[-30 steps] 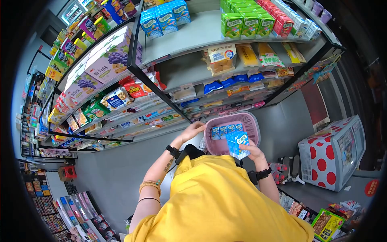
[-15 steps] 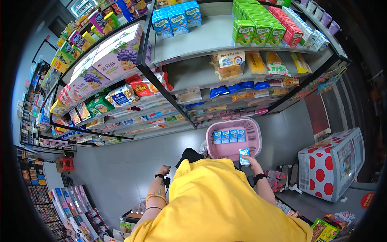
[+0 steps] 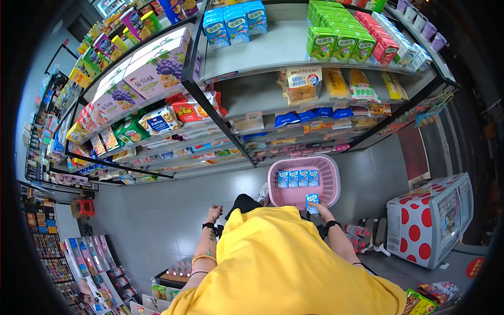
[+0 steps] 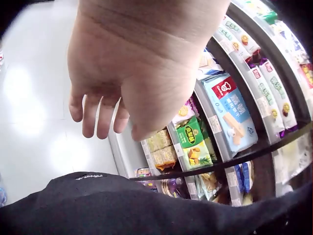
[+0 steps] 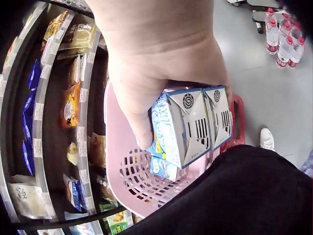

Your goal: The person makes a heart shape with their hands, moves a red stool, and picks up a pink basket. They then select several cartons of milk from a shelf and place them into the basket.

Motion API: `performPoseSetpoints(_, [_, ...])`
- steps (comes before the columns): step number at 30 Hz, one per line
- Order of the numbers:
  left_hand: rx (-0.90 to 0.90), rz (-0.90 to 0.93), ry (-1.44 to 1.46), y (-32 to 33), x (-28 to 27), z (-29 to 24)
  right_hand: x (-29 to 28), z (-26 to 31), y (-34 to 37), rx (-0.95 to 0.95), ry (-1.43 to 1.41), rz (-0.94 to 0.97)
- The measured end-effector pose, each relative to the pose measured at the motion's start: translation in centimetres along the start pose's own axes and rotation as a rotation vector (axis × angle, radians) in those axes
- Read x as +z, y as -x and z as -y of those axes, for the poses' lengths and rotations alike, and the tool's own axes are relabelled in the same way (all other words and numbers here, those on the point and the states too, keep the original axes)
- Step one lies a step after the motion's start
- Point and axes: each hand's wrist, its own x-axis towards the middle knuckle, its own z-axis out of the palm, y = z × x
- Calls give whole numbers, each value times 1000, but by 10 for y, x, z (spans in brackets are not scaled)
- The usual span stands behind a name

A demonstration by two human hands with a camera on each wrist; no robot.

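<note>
My right hand [image 3: 325,212] grips a pair of blue drink cartons [image 3: 312,202] at the near edge of a pink plastic basket [image 3: 336,181]. In the right wrist view the thumb and fingers of this hand [image 5: 156,68] clasp the cartons [image 5: 193,129] from both sides, and their printed ends face the camera. Several matching blue cartons [image 3: 298,178] stand in a row inside the basket. My left hand [image 3: 214,213] hangs at the left side of the body, holding nothing. Its fingers droop loosely in the left wrist view.
Ahead stands a shelf unit with blue cartons [image 3: 235,26], green cartons [image 3: 336,44] and bagged bread [image 3: 303,86]. A dotted freezer [image 3: 420,226] is at the right. Red-capped bottles [image 5: 284,41] stand on the floor. A white shoe [image 3: 263,194] is beside the basket.
My left hand has left the basket's left rim and dropped back to the left of the body. My right hand, still gripping cartons, has shifted slightly at the basket's near side.
</note>
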Motion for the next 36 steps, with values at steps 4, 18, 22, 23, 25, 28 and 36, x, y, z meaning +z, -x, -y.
performPoseSetpoints(4, [-34, 10, 1, 6, -3, 6, -2, -3, -3, 34, -10, 4])
performPoseSetpoints(18, [-115, 40, 26, 21, -3, 34, -6, -7, -8, 66, -102, 2])
performPoseSetpoints(22, [-108, 34, 12, 22, -2, 28, -14, -20, -24, 114, -127, 11])
performPoseSetpoints(23, [-104, 38, 13, 20, -2, 28, -17, -26, -29, 110, -125, 13])
performPoseSetpoints(25, [-96, 42, 11, 18, -1, 27, -19, -31, -36, 102, -119, 16])
performPoseSetpoints(28, [-88, 43, 3, 15, 0, 23, -18, -30, -34, 79, -135, 21])
performPoseSetpoints(36, [-86, 35, -16, 17, 0, 18, -9, -13, -14, 87, -152, -1])
